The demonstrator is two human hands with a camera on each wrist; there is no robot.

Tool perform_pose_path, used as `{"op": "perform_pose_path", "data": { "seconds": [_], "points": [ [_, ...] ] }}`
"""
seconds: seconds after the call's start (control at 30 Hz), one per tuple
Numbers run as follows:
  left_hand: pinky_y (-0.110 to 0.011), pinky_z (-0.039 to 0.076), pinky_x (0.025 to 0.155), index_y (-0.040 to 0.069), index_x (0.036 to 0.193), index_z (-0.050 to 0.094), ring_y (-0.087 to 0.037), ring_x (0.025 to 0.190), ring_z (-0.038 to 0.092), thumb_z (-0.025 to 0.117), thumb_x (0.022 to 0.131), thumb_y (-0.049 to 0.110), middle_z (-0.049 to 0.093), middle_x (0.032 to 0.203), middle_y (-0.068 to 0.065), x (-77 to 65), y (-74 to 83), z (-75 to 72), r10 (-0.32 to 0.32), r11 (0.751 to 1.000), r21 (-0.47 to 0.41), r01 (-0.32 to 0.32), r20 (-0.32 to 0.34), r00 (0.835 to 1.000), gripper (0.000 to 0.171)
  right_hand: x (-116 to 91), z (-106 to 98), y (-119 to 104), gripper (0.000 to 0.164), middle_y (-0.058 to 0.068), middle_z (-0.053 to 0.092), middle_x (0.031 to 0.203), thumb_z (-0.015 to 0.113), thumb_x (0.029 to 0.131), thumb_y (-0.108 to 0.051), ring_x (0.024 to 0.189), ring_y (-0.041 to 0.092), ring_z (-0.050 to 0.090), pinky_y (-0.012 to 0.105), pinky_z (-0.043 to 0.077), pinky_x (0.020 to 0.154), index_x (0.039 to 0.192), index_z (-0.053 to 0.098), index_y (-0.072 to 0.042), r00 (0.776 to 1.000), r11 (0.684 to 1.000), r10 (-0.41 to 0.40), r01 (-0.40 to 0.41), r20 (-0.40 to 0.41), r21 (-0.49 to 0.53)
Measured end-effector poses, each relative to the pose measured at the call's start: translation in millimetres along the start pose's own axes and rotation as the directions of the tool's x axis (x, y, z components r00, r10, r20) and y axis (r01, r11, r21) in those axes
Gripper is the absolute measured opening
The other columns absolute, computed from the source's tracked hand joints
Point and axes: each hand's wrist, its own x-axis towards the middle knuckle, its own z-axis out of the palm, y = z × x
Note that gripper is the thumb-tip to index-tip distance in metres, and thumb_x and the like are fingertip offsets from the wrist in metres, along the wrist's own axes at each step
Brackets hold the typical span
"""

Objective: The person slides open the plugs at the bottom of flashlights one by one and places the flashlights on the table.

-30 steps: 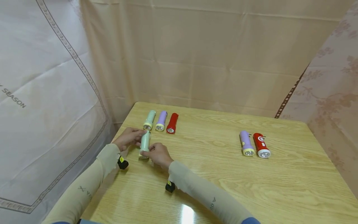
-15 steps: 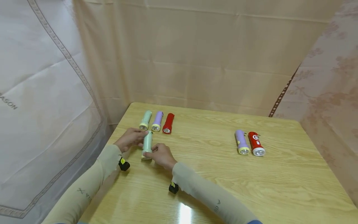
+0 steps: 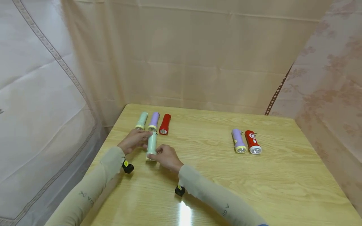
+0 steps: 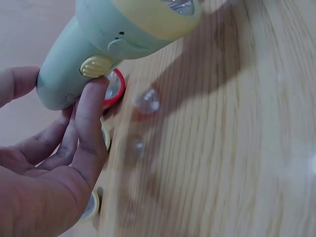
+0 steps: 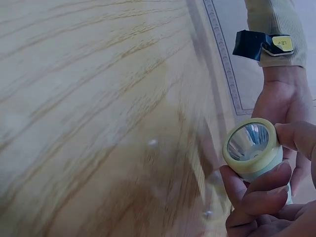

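A pale green flashlight (image 3: pixel 151 145) with a yellow lens ring lies between both hands above the wooden table (image 3: pixel 215 175). My left hand (image 3: pixel 135 140) holds its rear end; in the left wrist view the green flashlight (image 4: pixel 106 39) has a fingertip by its yellow switch. My right hand (image 3: pixel 167 157) pinches the head end, and the right wrist view shows the green flashlight (image 5: pixel 252 145) lens gripped by thumb and fingers. Just beyond, a green flashlight (image 3: pixel 141 121), a purple flashlight (image 3: pixel 154 121) and a red flashlight (image 3: pixel 165 124) lie in a row.
At the right of the table lie a purple flashlight (image 3: pixel 238 141) and a red flashlight (image 3: pixel 252 142) side by side. Cloth curtains (image 3: pixel 198 56) wall the table at back, left and right. The table's left edge runs close to my left forearm.
Both hands have carried the green flashlight slightly to the right and turned it a little more upright in view. The head camera has shifted, sliding the scene leftward.
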Motion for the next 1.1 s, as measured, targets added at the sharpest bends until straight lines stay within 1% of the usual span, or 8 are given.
{"op": "perform_pose_path", "data": {
  "seconds": [0.13,0.27,0.4,0.6,0.67,0.9,1.0,1.1],
  "points": [
    [-0.036,0.059,0.084,-0.008,0.139,0.052,-0.030,0.110,0.063,0.070,0.100,0.036,0.057,0.133,-0.022,0.1,1.9,7.0,0.010,1.000,0.000,-0.010,0.015,1.000,0.062,-2.8,-6.2,3.5,0.042,0.002,0.066,0.090,0.085,0.086,-0.036,0.075,0.015,0.058,0.026,0.048,0.059,0.104,0.068,-0.003,1.000,1.000,-0.001,0.001,0.002,-0.015],
    [-0.037,0.058,0.086,-0.007,0.139,0.053,-0.031,0.111,0.063,0.073,0.097,0.037,0.057,0.134,-0.021,1.2,3.4,14.6,0.016,1.000,-0.002,-0.016,0.029,0.999,0.064,-5.5,-13.2,7.7,0.043,0.002,0.067,0.091,0.085,0.086,-0.038,0.076,0.016,0.059,0.026,0.049,0.059,0.104,0.068,-0.003,1.000,1.000,-0.007,0.007,0.000,-0.021],
    [-0.037,0.059,0.086,-0.006,0.139,0.054,-0.031,0.111,0.064,0.075,0.096,0.039,0.057,0.134,-0.021,2.6,4.6,21.8,0.028,0.999,0.016,-0.029,0.050,0.998,0.066,-8.3,-20.9,12.8,0.043,0.002,0.067,0.092,0.085,0.086,-0.038,0.078,0.016,0.061,0.027,0.050,0.061,0.105,0.068,-0.003,1.000,1.000,-0.013,0.013,-0.001,-0.020],
    [-0.038,0.059,0.086,-0.005,0.133,0.058,-0.030,0.108,0.065,0.076,0.095,0.038,0.060,0.130,-0.019,7.6,5.0,31.0,0.057,0.998,0.002,-0.057,0.087,0.995,0.060,-11.4,-32.0,20.4,0.042,0.004,0.068,0.095,0.085,0.086,-0.035,0.084,0.020,0.064,0.033,0.054,0.069,0.106,0.067,-0.003,1.000,1.000,-0.006,0.006,0.004,0.006],
    [-0.038,0.060,0.086,-0.005,0.133,0.059,-0.030,0.107,0.065,0.076,0.095,0.038,0.061,0.130,-0.019,9.1,6.1,34.4,0.062,0.998,0.005,-0.063,0.090,0.994,0.060,-12.9,-35.6,21.6,0.042,0.004,0.068,0.095,0.085,0.086,-0.035,0.085,0.020,0.064,0.035,0.054,0.072,0.106,0.067,-0.003,1.000,1.000,-0.003,0.003,0.004,0.010],
    [-0.041,0.060,0.087,-0.006,0.133,0.058,-0.031,0.108,0.067,0.076,0.095,0.035,0.063,0.129,-0.020,12.9,12.2,48.2,0.061,0.998,0.006,-0.062,0.113,0.992,0.058,-17.1,-47.0,27.6,0.043,0.004,0.068,0.097,0.086,0.085,-0.037,0.087,0.020,0.064,0.034,0.053,0.073,0.106,0.067,-0.004,1.000,1.000,0.021,-0.020,-0.007,0.020],
    [-0.042,0.060,0.088,-0.005,0.134,0.058,-0.031,0.106,0.068,0.076,0.095,0.034,0.064,0.128,-0.020,15.1,13.7,54.4,0.051,0.998,0.018,-0.053,0.112,0.992,0.058,-18.7,-52.4,31.7,0.043,0.004,0.068,0.098,0.086,0.085,-0.037,0.088,0.021,0.063,0.034,0.052,0.073,0.106,0.067,-0.005,1.000,1.000,0.023,-0.022,-0.015,0.010],
    [-0.043,0.059,0.091,-0.005,0.134,0.059,-0.030,0.103,0.070,0.076,0.096,0.032,0.066,0.125,-0.020,18.3,15.0,60.6,0.057,0.998,0.031,-0.061,0.119,0.991,0.056,-20.8,-58.5,35.6,0.045,0.003,0.068,0.098,0.085,0.085,-0.039,0.089,0.021,0.063,0.034,0.052,0.074,0.108,0.067,-0.005,0.999,1.000,0.030,-0.030,-0.024,-0.003]
  ]
}}
